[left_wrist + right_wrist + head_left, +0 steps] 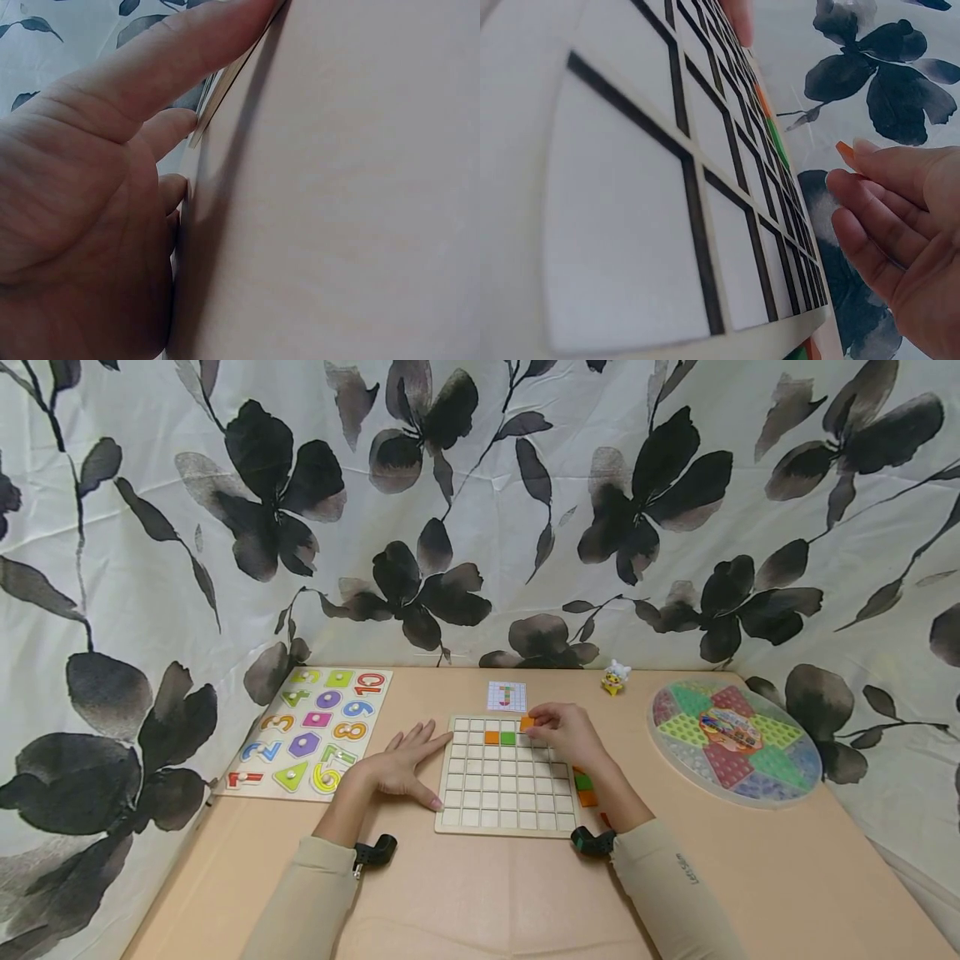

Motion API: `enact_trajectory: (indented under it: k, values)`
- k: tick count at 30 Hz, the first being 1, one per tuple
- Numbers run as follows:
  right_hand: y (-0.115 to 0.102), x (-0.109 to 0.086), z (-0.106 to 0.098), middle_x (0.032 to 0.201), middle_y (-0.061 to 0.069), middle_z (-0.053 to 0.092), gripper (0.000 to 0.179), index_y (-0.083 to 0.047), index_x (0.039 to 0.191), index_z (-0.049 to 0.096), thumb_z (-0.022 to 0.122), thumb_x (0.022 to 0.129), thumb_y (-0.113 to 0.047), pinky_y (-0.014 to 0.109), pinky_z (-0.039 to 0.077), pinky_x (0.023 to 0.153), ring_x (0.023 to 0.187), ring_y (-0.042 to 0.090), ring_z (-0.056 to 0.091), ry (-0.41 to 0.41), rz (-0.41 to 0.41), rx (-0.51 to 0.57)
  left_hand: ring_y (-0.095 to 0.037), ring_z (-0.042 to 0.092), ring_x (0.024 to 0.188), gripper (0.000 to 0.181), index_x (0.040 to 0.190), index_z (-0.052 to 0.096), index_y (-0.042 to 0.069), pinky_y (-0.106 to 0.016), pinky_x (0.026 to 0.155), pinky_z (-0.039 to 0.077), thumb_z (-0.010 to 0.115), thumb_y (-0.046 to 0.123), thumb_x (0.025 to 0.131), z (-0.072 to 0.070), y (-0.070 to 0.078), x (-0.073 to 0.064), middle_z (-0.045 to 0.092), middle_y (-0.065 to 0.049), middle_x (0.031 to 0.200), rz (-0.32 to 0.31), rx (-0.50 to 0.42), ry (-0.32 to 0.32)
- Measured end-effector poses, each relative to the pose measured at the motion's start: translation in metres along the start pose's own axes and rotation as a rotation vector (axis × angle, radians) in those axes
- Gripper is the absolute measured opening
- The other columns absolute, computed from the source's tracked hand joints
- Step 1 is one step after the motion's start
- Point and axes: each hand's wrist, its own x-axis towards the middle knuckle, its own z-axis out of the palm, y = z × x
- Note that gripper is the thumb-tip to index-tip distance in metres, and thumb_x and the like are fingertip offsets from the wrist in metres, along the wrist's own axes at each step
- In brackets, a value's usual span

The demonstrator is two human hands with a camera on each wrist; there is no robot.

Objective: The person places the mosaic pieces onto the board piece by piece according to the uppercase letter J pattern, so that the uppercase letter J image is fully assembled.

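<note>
A pale grid board point(507, 789) lies on the table, with an orange tile point(491, 737) and a green tile point(507, 738) side by side in its second row from the far edge. Between thumb and fingers my right hand point(570, 735) pinches another orange tile point(527, 723), just over the board's far rows; the right wrist view shows that orange tile point(844, 152) at the fingertips. My left hand point(401, 764) is spread beside the board, its thumb and index fingertip at the left edge. In the left wrist view the left hand's palm point(67, 195) rests on the table.
Behind the board lies a small pattern card point(506, 696). Loose tiles point(583, 785) lie along the board's right side, partly under the right forearm. A number puzzle board point(307, 735) is at left, a round colourful game board point(735, 743) at right, a small figurine point(615, 677) at the back.
</note>
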Motion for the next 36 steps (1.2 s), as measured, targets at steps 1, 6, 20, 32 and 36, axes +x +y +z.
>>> enact_trajectory:
  k: [1, 6, 20, 32, 36]
  values:
    - [0.001, 0.000, 0.000, 0.100, 0.008, 0.073, 0.029, -0.006, 0.117, 0.076, 0.082, 0.091, -0.017, 0.028, 0.056, 0.075, 0.085, 0.022, 0.064, -0.003, 0.001, -0.001, -0.039, -0.007, 0.163, 0.125, 0.168, 0.023, 0.023, -0.060, 0.130, -0.006, 0.092, 0.056, 0.069, 0.000, 0.000, 0.000, -0.002, -0.018, 0.176, 0.000, 0.001, 0.001]
    - [0.005, -0.001, 0.003, 0.099, 0.007, 0.073, 0.027, -0.007, 0.115, 0.077, 0.083, 0.090, -0.018, 0.028, 0.055, 0.075, 0.085, 0.022, 0.063, -0.026, 0.014, 0.006, -0.039, -0.007, 0.163, 0.125, 0.168, 0.023, 0.023, -0.060, 0.130, -0.006, 0.092, 0.057, 0.069, 0.000, -0.001, 0.001, -0.002, -0.018, 0.176, 0.000, 0.006, 0.000]
    - [0.018, 0.000, 0.012, 0.097, 0.006, 0.073, 0.026, -0.006, 0.114, 0.077, 0.082, 0.091, -0.017, 0.024, 0.051, 0.072, 0.084, 0.019, 0.061, -0.053, -0.009, -0.060, -0.038, -0.007, 0.163, 0.125, 0.168, 0.023, 0.025, -0.059, 0.130, -0.006, 0.092, 0.057, 0.069, 0.001, -0.001, 0.001, -0.002, -0.017, 0.176, -0.003, 0.013, -0.001]
    - [0.019, -0.001, 0.014, 0.100, 0.007, 0.071, 0.023, -0.005, 0.113, 0.077, 0.080, 0.092, -0.015, 0.026, 0.050, 0.072, 0.085, 0.018, 0.060, -0.054, -0.027, -0.105, -0.038, -0.007, 0.163, 0.125, 0.168, 0.022, 0.024, -0.059, 0.130, -0.006, 0.092, 0.057, 0.069, 0.000, -0.001, 0.001, -0.003, -0.017, 0.176, -0.002, 0.017, -0.002]
    - [0.020, -0.001, 0.015, 0.099, 0.006, 0.070, 0.023, -0.005, 0.113, 0.077, 0.080, 0.092, -0.014, 0.026, 0.049, 0.072, 0.084, 0.019, 0.059, -0.057, -0.032, -0.112, -0.039, -0.007, 0.163, 0.125, 0.168, 0.022, 0.023, -0.060, 0.130, -0.006, 0.092, 0.056, 0.069, 0.000, -0.001, 0.000, -0.002, -0.018, 0.176, -0.002, 0.014, 0.000]
